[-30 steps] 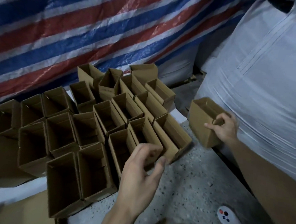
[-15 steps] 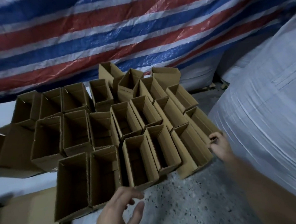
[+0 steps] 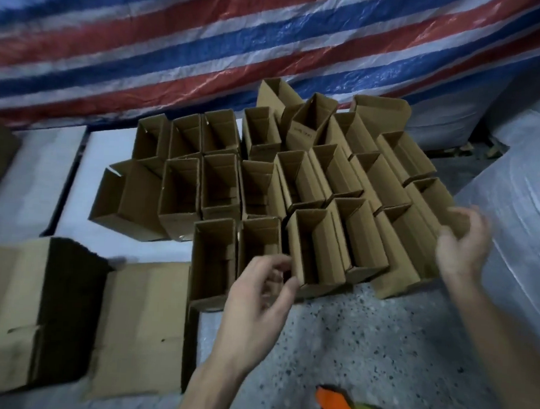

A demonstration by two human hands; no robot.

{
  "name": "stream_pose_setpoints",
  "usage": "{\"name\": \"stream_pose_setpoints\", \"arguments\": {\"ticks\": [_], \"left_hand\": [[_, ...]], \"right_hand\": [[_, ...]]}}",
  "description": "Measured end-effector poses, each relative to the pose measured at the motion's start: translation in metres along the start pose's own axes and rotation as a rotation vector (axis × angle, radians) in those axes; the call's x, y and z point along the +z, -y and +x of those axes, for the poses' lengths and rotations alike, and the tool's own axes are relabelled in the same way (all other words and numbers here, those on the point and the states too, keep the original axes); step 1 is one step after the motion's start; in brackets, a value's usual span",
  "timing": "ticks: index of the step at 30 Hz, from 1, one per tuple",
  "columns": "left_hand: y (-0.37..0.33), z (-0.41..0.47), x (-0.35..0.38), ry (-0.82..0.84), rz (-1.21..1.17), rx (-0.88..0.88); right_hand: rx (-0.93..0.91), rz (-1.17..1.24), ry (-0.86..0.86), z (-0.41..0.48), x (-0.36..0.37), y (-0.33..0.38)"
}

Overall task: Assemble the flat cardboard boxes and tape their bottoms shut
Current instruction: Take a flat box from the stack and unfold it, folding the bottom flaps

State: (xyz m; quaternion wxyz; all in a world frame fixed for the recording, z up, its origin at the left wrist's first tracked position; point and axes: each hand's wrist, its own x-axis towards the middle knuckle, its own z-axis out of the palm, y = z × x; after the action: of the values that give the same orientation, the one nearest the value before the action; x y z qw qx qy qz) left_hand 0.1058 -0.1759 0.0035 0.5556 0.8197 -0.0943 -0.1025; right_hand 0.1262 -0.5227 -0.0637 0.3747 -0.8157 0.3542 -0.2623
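Several assembled brown cardboard boxes (image 3: 310, 187) stand open-topped in tight rows on the floor. The rightmost box (image 3: 431, 197) sits at the end of the group. My right hand (image 3: 462, 248), blurred, hovers at that box's right side with relaxed fingers, holding nothing. My left hand (image 3: 257, 300) reaches toward the front row with loosely curled fingers, just in front of a front box (image 3: 313, 247), and grips nothing. Whether its thumb touches that box is unclear.
A large carton (image 3: 3, 315) at the left holds a dark stack of flat cardboard (image 3: 69, 312). A white sack (image 3: 521, 223) rises at the right and a striped tarp (image 3: 208, 44) hangs behind. An orange tape dispenser (image 3: 342, 408) lies on the speckled floor (image 3: 364, 340).
My right hand set the box it carried down at the right end of the group and let go. My left hand moved forward toward the front row. The view swung left.
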Motion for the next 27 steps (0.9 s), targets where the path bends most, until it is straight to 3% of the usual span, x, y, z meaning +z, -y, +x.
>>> {"name": "stream_pose_setpoints", "arguments": {"ticks": [7,11,13,15,17,22,27], "left_hand": [[0.027,-0.036,-0.036,-0.187,-0.062,0.012],[0.099,-0.068,-0.058,-0.298,0.167,-0.104],[0.145,-0.082,-0.069,-0.212,0.372,-0.302],[0.187,-0.091,-0.075,0.012,0.623,-0.51],[0.22,-0.096,-0.08,0.22,0.821,-0.612],[0.27,-0.104,-0.085,0.42,0.989,-0.645],[0.294,-0.117,-0.087,0.374,1.089,-0.455]], "right_hand": [[-0.334,0.23,0.373,-0.16,0.032,0.071],[-0.279,0.33,0.636,-0.239,0.044,0.076],[-0.218,0.352,0.718,-0.272,0.045,0.073],[-0.172,0.344,0.783,-0.298,0.045,0.069],[-0.123,0.316,0.847,-0.315,0.045,0.068],[-0.045,0.283,0.831,-0.335,0.031,0.075],[0.042,0.275,0.772,-0.347,0.016,0.076]]}}
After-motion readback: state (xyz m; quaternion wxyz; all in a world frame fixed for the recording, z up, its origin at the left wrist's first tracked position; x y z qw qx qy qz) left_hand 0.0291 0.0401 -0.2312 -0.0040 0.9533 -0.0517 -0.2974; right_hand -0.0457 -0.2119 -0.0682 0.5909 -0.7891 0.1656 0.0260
